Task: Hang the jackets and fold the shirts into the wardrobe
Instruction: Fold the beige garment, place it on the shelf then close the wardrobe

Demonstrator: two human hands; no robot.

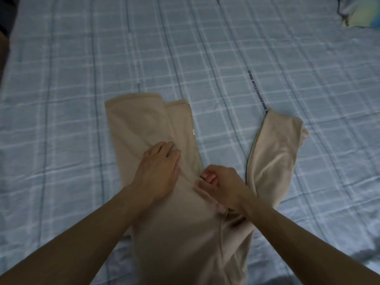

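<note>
A beige garment (185, 233) lies spread on the bed, its body running toward me and two long parts splaying away from me. The left part (144, 122) is folded over on itself; the right part (273, 149) angles off to the right and shows a dark printed band along its edge. My left hand (158, 171) presses flat on the cloth where the left part meets the body. My right hand (222, 182) has its fingers curled and pinches a ridge of cloth near the middle seam.
The bed is covered by a light blue checked sheet (82, 79). At the far right corner lies a crumpled pale yellow and blue cloth (359, 15). A dark edge shows at the far left (4, 27).
</note>
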